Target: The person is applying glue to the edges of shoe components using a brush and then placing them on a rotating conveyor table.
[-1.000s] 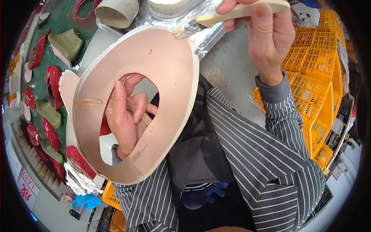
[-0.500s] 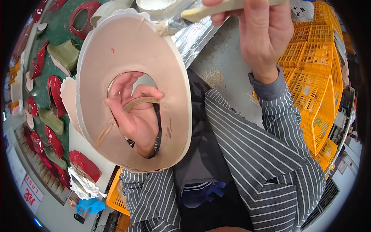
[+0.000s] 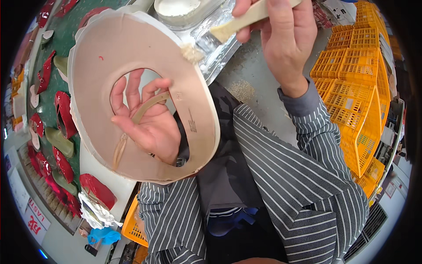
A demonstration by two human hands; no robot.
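The left hand (image 3: 147, 121) shows through the oval opening of a beige ring-shaped piece (image 3: 132, 48), fingers spread and reaching up toward eleven o'clock, a thin beige strap (image 3: 151, 105) lying across the palm; the piece rests around the hand, and I cannot tell what, if anything, the fingers pinch behind it. The right hand (image 3: 281, 42) at one o'clock is closed around the wooden handle of a brush (image 3: 239, 24), whose bristle tip touches the ring's rim at about two o'clock on the ring.

Judging by the surface, the coating is at an early stage: only the spot under the bristles looks wet, and the rest of the rim, round through six and nine o'clock, looks dry and untreated.

A tub (image 3: 182, 9) of pale paste sits on foil (image 3: 220, 48) just beyond the brush. Red shoe parts (image 3: 63, 116) lie on a green mat at nine o'clock; yellow crates (image 3: 360, 88) stack at three o'clock.
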